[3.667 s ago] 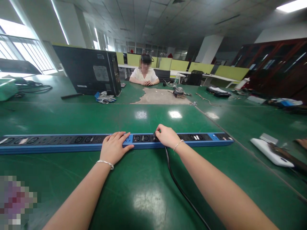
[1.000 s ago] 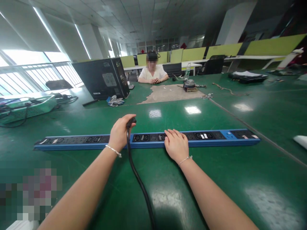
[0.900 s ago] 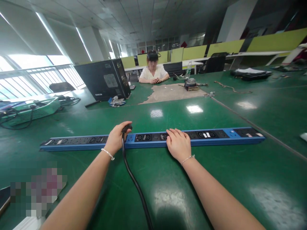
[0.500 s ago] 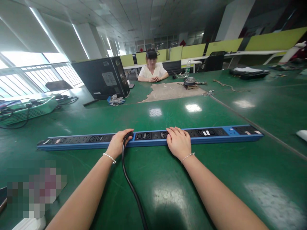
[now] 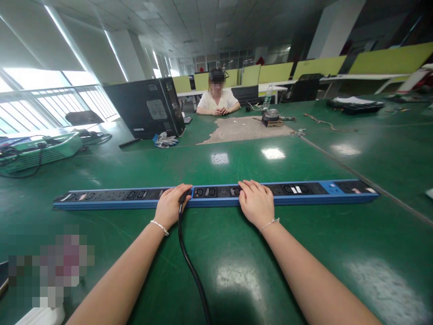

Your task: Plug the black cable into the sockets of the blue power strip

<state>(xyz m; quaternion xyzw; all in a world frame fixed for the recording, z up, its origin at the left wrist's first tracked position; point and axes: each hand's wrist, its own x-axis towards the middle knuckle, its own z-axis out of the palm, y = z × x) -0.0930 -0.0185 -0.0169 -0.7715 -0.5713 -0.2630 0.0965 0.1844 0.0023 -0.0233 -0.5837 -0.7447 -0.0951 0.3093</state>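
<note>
A long blue and black power strip [image 5: 221,203] lies across the green tabletop, its row of sockets facing up. My left hand [image 5: 171,203] is closed around a black plug [image 5: 184,197] at the strip, left of its middle. From that plug a thick black cable [image 5: 189,259] runs down toward me and out of the bottom edge. Whether the plug's pins are in a socket is hidden by my fingers. My right hand [image 5: 257,201] grips the strip right of the middle, fingers over the top and covering some sockets.
Farther back stand a black computer case [image 5: 145,110], a pair of gloves [image 5: 165,140] and a green basket [image 5: 50,151] of cables. Across the table sits a person [image 5: 218,101] with hands together. A bottle [image 5: 268,97] and a black tray [image 5: 355,106] are at the far side.
The view has shifted slightly, so the strip and both hands appear a little farther right. Both hands keep their holds on the plug and the strip.
</note>
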